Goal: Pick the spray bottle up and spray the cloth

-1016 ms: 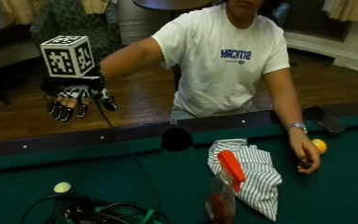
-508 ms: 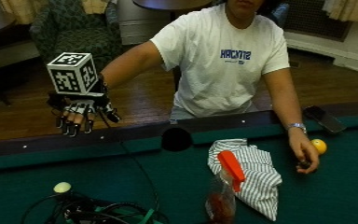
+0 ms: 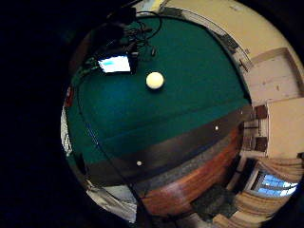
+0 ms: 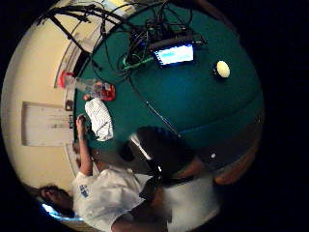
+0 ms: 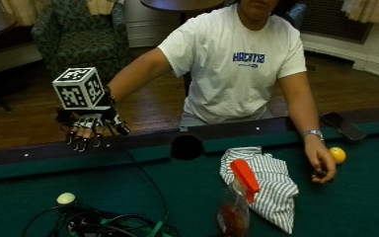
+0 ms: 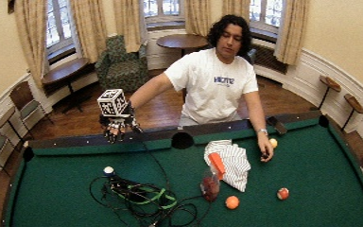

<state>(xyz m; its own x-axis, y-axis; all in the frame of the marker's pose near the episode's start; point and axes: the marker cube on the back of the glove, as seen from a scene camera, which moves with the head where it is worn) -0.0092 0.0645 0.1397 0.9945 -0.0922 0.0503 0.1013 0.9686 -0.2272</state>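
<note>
A clear spray bottle (image 5: pixel 237 207) with an orange trigger head stands on the green felt beside a striped white cloth (image 5: pixel 268 187). Both also show in the wide outside view, the bottle (image 6: pixel 211 177) in front of the cloth (image 6: pixel 229 161), and in the thumb side palm view as the bottle (image 4: pixel 91 88) and cloth (image 4: pixel 100 118). My gloved right hand (image 5: pixel 90 126) hovers above the near rail, far to the left of the bottle, fingers hanging straight down and holding nothing. It appears again in the wide view as the right hand (image 6: pixel 117 127).
The person's bare left hand (image 5: pixel 321 165) rests on the felt by a yellow ball (image 5: pixel 337 154). A white ball (image 5: pixel 65 198) lies beside a tangle of cables (image 5: pixel 104 224) and a lit screen (image 4: pixel 175 54). A pocket (image 5: pixel 187 147) opens in the rail. Orange ball (image 6: pixel 232 202) and red ball (image 6: pixel 282 193) lie further out.
My gloved hand has sunk lower and drifted slightly toward the table rail. Bottle, cloth and the bare hand have stayed put.
</note>
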